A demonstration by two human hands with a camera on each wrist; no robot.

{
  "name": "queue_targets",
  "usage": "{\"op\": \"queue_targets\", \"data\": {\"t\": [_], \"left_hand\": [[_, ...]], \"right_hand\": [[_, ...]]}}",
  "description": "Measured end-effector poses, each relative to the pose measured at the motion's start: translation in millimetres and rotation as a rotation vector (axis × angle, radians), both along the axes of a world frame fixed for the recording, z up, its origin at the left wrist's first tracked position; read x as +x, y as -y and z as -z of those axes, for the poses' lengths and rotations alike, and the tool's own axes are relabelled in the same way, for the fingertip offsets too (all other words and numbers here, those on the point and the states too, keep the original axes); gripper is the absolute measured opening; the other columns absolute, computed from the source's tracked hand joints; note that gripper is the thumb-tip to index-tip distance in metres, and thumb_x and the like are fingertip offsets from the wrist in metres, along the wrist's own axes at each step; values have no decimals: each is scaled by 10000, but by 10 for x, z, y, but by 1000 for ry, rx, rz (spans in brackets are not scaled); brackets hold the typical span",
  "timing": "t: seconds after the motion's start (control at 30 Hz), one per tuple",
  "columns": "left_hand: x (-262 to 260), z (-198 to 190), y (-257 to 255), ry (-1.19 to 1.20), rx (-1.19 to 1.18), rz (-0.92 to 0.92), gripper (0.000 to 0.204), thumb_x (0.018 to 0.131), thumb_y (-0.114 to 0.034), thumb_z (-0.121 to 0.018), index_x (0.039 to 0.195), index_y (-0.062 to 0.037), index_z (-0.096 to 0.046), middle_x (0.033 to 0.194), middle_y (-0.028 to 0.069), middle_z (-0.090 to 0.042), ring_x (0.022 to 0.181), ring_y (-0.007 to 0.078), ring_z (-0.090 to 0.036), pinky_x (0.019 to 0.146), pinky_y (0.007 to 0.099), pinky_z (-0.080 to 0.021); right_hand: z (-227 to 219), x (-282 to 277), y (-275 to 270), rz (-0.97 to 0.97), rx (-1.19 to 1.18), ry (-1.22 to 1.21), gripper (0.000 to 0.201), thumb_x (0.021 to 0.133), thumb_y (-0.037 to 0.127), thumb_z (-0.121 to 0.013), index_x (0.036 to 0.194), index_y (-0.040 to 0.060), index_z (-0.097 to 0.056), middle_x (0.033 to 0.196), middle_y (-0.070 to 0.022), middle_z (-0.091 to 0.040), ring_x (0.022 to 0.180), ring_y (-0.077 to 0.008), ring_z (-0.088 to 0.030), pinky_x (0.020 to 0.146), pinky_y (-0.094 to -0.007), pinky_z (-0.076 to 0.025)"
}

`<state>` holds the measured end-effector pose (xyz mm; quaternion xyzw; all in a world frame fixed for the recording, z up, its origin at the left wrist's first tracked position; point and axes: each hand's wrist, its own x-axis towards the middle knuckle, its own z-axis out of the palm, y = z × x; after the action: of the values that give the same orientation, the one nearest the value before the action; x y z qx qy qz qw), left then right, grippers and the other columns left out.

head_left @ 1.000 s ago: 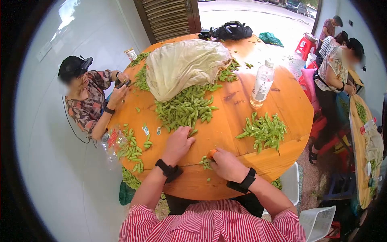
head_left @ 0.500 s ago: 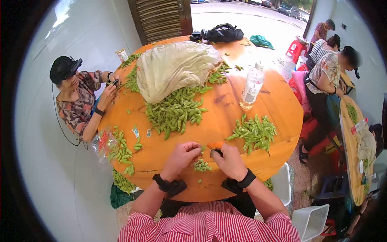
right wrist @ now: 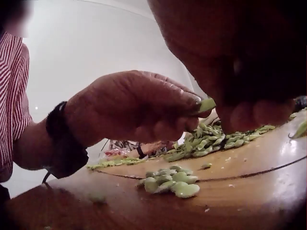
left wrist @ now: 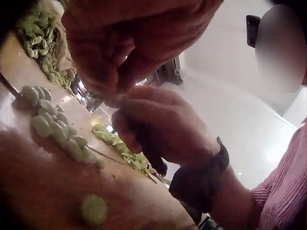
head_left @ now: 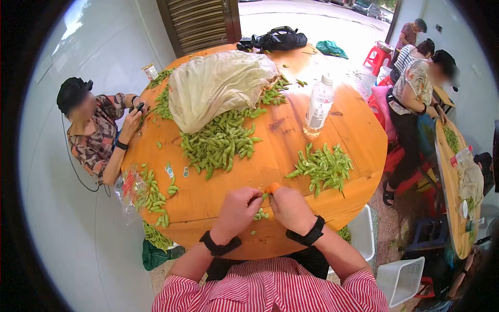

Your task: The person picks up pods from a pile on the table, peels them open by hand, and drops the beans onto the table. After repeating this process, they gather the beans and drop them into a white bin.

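Near the front edge of the round wooden table point(head_left: 312, 229), both hands meet with their fingertips close together. My left hand point(head_left: 239, 213) pinches a green edamame pod point(right wrist: 207, 105) between thumb and fingertips. Curled beside it, my right hand point(head_left: 292, 208) holds a small tool with an orange part point(head_left: 272, 187); a dark part point(left wrist: 153, 160) shows under that hand in the left wrist view. The fingers hide most of the tool, so I cannot tell its kind. Shelled beans point(right wrist: 172, 182) lie in a little heap just below the hands, with one loose bean point(left wrist: 94, 209) apart.
A large heap of pods point(head_left: 221, 145) lies beyond my hands, partly under a pale cloth sack point(head_left: 221, 88). To the right are a smaller green pile point(head_left: 323, 167) and a bottle point(head_left: 318, 106). Another person point(head_left: 93, 130) sits at the left. More pods point(head_left: 150, 192) lie near the left edge.
My left hand has come from the big heap to my right hand, bringing a pod against its fingertips. The right hand stays near the shelled beans. The head view has shifted slightly.
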<state>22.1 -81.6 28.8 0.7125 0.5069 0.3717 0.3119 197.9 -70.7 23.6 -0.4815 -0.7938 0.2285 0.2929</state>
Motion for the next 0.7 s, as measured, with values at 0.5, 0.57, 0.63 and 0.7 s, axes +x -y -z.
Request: {"op": "queue_targets", "data": {"t": [0.5, 0.57, 0.63, 0.7], "left_hand": [[-187, -57, -61, 692, -803, 138, 109, 939, -136, -601, 938, -28, -618, 767, 5, -620, 667, 82, -584, 600, 221, -484], [-128, -108, -40, 563, -746, 108, 117, 929, -133, -614, 937, -16, -615, 759, 6, -616, 665, 85, -584, 599, 234, -482], [-79, -142, 11, 5, -193, 111, 140, 902, -129, -638, 946, 1, -610, 758, 61, -617, 667, 153, -606, 615, 294, -490], [-58, -86, 11, -72, -18, 115, 147, 890, -125, -645, 953, 4, -611, 760, 92, -615, 673, 194, -608, 626, 321, -489]], "right_hand": [[138, 127, -117, -185, -196, -263, 121, 887, 53, -545, 981, -6, -592, 728, -157, -632, 634, -260, -626, 600, -359, -493], [168, 138, -133, -168, -223, -277, 115, 893, 57, -537, 968, -4, -598, 715, -145, -625, 618, -229, -613, 594, -343, -488], [170, 157, -137, -132, -226, -196, 120, 888, 52, -523, 954, -5, -605, 706, -149, -626, 611, -236, -609, 587, -342, -483], [111, 143, -123, -125, -210, -210, 117, 885, 51, -526, 945, -10, -606, 698, -150, -625, 606, -238, -609, 585, -343, -483]]}}
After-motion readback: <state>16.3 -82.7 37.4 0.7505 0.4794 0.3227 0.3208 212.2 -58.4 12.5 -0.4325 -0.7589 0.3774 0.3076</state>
